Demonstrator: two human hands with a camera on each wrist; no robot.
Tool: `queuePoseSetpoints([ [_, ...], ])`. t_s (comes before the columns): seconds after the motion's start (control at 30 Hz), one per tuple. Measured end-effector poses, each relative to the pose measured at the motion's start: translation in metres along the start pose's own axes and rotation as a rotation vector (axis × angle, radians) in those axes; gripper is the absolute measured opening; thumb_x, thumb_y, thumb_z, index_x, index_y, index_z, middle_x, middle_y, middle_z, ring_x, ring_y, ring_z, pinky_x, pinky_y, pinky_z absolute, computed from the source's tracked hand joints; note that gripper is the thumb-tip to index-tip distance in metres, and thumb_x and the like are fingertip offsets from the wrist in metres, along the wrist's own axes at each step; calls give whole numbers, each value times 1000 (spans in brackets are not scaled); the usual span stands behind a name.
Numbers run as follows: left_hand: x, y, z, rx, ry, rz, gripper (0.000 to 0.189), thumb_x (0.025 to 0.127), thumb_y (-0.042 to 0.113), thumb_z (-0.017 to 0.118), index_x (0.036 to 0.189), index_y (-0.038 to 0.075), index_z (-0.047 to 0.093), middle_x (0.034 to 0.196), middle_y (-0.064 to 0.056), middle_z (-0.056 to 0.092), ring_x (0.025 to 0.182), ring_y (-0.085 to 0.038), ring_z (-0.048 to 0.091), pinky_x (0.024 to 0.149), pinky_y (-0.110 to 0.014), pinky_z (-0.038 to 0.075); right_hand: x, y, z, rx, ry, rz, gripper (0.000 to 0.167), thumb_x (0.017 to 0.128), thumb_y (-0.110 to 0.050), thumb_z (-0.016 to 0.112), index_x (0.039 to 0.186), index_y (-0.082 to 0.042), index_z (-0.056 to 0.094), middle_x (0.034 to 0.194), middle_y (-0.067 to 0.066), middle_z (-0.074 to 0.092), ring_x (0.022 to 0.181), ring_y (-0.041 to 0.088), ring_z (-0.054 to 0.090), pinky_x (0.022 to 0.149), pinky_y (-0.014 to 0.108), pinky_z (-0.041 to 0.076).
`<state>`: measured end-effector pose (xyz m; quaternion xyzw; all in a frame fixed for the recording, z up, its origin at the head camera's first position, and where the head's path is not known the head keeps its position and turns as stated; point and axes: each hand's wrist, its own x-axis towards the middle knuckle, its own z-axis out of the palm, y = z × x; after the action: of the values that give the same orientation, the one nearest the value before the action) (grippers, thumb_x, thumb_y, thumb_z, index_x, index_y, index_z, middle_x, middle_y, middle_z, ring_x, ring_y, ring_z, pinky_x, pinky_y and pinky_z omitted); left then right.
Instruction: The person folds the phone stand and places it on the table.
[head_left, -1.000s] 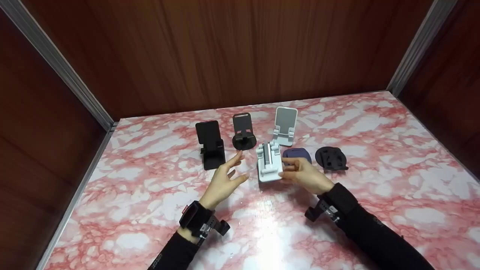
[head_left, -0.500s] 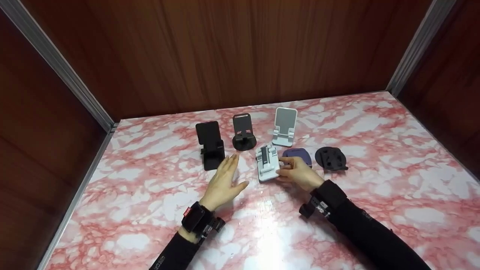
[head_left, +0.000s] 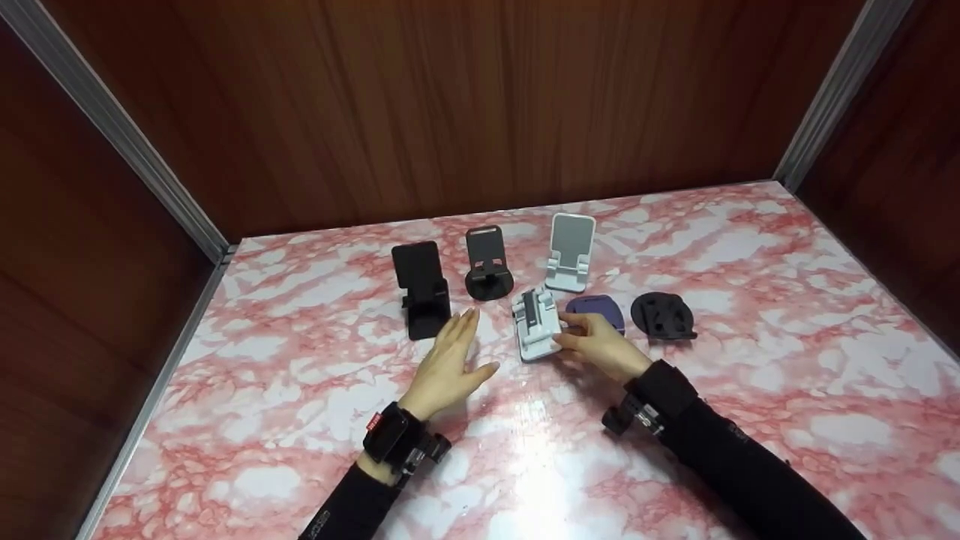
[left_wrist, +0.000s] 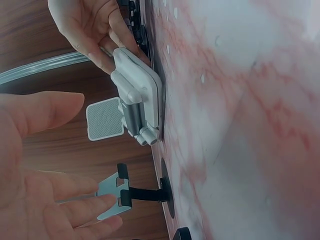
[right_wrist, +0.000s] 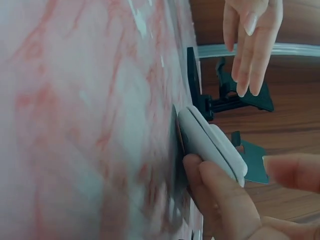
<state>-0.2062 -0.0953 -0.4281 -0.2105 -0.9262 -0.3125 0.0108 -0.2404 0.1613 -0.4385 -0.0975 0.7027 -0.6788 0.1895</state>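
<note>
My right hand (head_left: 600, 345) holds the right edge of a white folding phone stand (head_left: 536, 326), folded down low at the middle of the table. In the left wrist view the same white phone stand (left_wrist: 142, 90) sits close to the tabletop, with the right hand (left_wrist: 100, 35) at its near side. The right wrist view shows curled fingers (right_wrist: 215, 190) against its edge; the thumb's contact is unclear there. My left hand (head_left: 446, 371) is beside it on the left, fingers straight and apart from the stand, holding nothing.
Behind stand a black phone stand (head_left: 424, 296), a dark round-based phone stand (head_left: 487, 266) and a white-framed grey phone stand (head_left: 571, 251). A purple folded item (head_left: 600, 306) and a black round-based folded stand (head_left: 664, 316) lie right. Wooden panels (head_left: 480, 112) enclose the marbled table (head_left: 300, 420).
The white phone stand has come down toward the tabletop with the right hand still at its edge. The left hand has turned, its fingers now straighter.
</note>
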Motion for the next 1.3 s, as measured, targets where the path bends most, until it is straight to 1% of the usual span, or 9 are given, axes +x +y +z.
queuePoseSetpoints([
  [0.17,-1,0,1,-7,-17,-2,82,90,33,64,151,-5,24,155,-22,23,143,-40,17,112,-55,23,-6,0,1,-120,-15,-23,66,96,-1,53,145,20,13,136,37,42,112,29,56,92,31,51],
  [0.3,-1,-1,1,-18,-29,-6,82,90,33,64,151,-4,23,156,-22,23,143,-40,16,112,-55,23,-10,-2,4,-202,4,-37,70,95,-4,57,145,18,13,146,36,30,123,36,49,92,27,49],
  [0.4,-1,-2,1,-27,-29,0,82,90,32,65,151,-4,24,155,-23,23,143,-40,17,112,-56,23,-11,-4,7,-232,11,-32,73,95,-6,58,146,17,11,151,34,17,132,39,38,99,30,44],
  [0.63,-1,-2,2,-25,-46,-11,83,89,32,66,151,-3,24,155,-24,23,143,-38,17,112,-55,23,-14,-4,12,-141,-50,-7,81,94,-4,59,150,11,2,155,31,11,140,39,24,111,42,31],
  [0.77,-1,-3,2,-34,-48,-3,82,89,30,66,151,-4,24,155,-24,24,143,-38,17,112,-55,24,-17,-6,9,-105,-122,-28,79,96,-4,56,151,7,1,158,26,1,144,36,7,115,45,22],
  [0.83,-1,-2,2,-39,-45,5,82,89,30,66,151,-4,24,154,-24,25,143,-38,17,112,-55,25,-19,-8,8,-89,-151,-38,79,96,-4,57,152,6,1,158,25,-3,145,35,2,115,45,18],
  [0.93,-2,-1,1,-48,-42,14,82,89,29,66,151,-5,24,154,-23,25,143,-38,16,112,-54,24,-21,-13,7,-110,-173,-66,82,96,-8,59,153,3,1,159,22,-5,145,35,-2,116,46,16],
  [1.13,-2,1,-1,-16,-25,20,81,89,28,66,150,-6,25,154,-24,26,143,-40,17,113,-53,23,-25,-26,0,-232,-162,-92,85,96,-14,61,155,-6,0,161,17,-4,145,35,-3,116,51,13],
  [1.3,0,2,0,117,36,64,79,90,30,66,147,-10,29,151,-28,29,141,-43,20,114,-53,19,-24,-35,-8,-418,-80,-135,86,94,-17,64,157,-10,5,159,22,2,145,35,2,116,51,8],
])
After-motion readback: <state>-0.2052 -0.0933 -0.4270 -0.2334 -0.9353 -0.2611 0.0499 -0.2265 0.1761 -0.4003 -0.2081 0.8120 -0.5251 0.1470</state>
